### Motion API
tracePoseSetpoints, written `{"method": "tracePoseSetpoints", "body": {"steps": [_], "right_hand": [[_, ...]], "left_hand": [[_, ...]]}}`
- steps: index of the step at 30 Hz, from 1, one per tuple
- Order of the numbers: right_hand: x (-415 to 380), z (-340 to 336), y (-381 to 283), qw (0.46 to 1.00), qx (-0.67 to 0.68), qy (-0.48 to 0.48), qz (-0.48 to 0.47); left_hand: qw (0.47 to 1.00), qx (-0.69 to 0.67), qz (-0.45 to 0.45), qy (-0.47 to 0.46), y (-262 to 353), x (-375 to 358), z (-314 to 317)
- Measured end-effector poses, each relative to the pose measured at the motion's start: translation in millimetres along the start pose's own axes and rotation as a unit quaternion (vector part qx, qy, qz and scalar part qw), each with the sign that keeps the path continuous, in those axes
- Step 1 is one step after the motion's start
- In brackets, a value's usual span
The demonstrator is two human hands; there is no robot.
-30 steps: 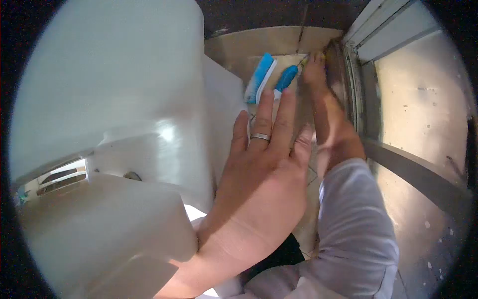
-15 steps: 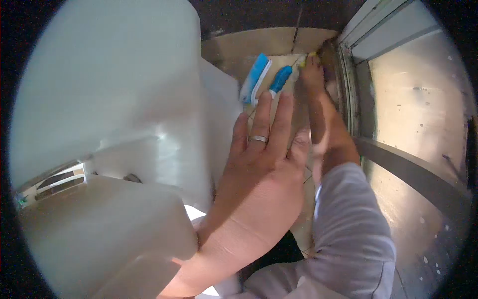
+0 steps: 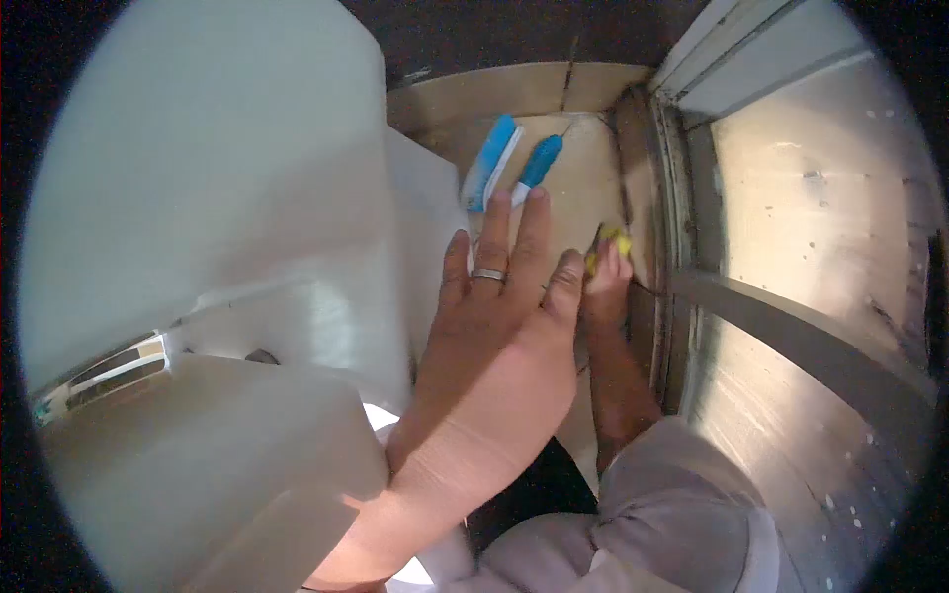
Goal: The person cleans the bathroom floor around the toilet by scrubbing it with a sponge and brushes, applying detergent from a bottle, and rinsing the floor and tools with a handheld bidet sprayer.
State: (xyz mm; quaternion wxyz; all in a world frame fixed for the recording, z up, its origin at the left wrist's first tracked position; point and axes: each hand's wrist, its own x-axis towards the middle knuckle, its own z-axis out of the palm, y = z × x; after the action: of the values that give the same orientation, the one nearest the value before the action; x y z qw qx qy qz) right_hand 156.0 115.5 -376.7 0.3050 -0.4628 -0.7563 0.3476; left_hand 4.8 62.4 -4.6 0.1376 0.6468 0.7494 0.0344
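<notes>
My left hand (image 3: 499, 341), with a ring on one finger, is held up in the foreground, fingers spread and holding nothing. Beyond its fingertips, a brush with blue bristles and a white edge (image 3: 491, 163) lies on the tiled floor. Beside that is a blue grip with a white end (image 3: 542, 161), partly hidden behind my fingers. Down at the base of the right-hand wall, my right hand (image 3: 606, 287) is closed on a yellow sponge (image 3: 613, 247) with a dark side, pressed near the floor edge.
A large white toilet-like fixture (image 3: 208, 188) fills the left side. A metal-framed door or panel (image 3: 682, 227) stands on the right, with a crossbar (image 3: 791, 321). Dark wall tiles (image 3: 494, 35) rise at the back above a beige tile skirting (image 3: 484, 99).
My right hand has pulled the yellow sponge back from the far corner towards me along the right-hand edge. My left hand stays spread, and the view has shifted slightly.
</notes>
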Motion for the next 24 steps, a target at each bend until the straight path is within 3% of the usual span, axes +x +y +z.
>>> {"method": "tracePoseSetpoints", "body": {"steps": [1, 4, 5, 6, 7, 8, 9, 11, 12, 14, 15, 18, 20, 21, 23, 24], "right_hand": [[-23, -13, 0, 0.981, -0.187, -0.043, -0.022], [-8, -16, 3, 0.987, -0.161, -0.022, -0.012], [26, -32, -46, 0.973, -0.218, -0.063, 0.034], [59, -39, -78, 0.987, 0.074, -0.017, 0.143], [86, -38, -77, 0.994, -0.057, 0.041, -0.087], [131, -35, -79, 0.965, -0.222, 0.041, -0.134], [160, -40, -100, 0.955, -0.246, 0.082, -0.145], [216, -44, -110, 0.847, -0.497, -0.002, -0.187], [220, -50, -123, 0.847, -0.498, 0.004, -0.187], [229, -58, -147, 0.834, -0.531, -0.139, -0.054], [227, -60, -143, 0.833, -0.534, -0.135, -0.052], [216, -57, -131, 0.812, -0.561, -0.119, -0.11], [211, -63, -134, 0.712, -0.64, -0.237, -0.165], [205, -65, -129, 0.711, -0.642, -0.239, -0.161], [192, -64, -119, 0.779, -0.589, -0.159, -0.147], [182, -67, -121, 0.778, -0.589, -0.161, -0.147]], "left_hand": [[1.0, -0.003, -0.003, -0.005, 0, 0, 0], [1.0, 0.004, -0.003, 0.021, -1, -2, 6], [1.0, 0.002, -0.002, 0.025, -2, -3, 8], [0.999, -0.003, -0.002, 0.053, -3, -3, 12], [0.997, -0.008, -0.002, 0.077, -4, -6, 16], [0.997, -0.01, 0.001, 0.079, -3, -7, 19], [0.996, -0.002, 0.0, 0.089, -4, -6, 20], [0.995, 0.005, 0.001, 0.102, -5, -5, 23], [0.995, 0.015, 0.002, 0.102, -6, -4, 25], [0.994, 0.025, 0.011, 0.11, -6, 2, 24], [0.995, 0.032, 0.007, 0.093, -6, 1, 23], [0.995, 0.039, 0.016, 0.092, -9, -2, 25], [0.993, 0.035, 0.028, 0.112, -10, -2, 27], [0.995, 0.031, 0.024, 0.093, -10, -2, 25], [0.997, 0.028, 0.018, 0.073, -12, 0, 27], [0.995, 0.026, 0.022, 0.089, -14, 2, 29]]}}
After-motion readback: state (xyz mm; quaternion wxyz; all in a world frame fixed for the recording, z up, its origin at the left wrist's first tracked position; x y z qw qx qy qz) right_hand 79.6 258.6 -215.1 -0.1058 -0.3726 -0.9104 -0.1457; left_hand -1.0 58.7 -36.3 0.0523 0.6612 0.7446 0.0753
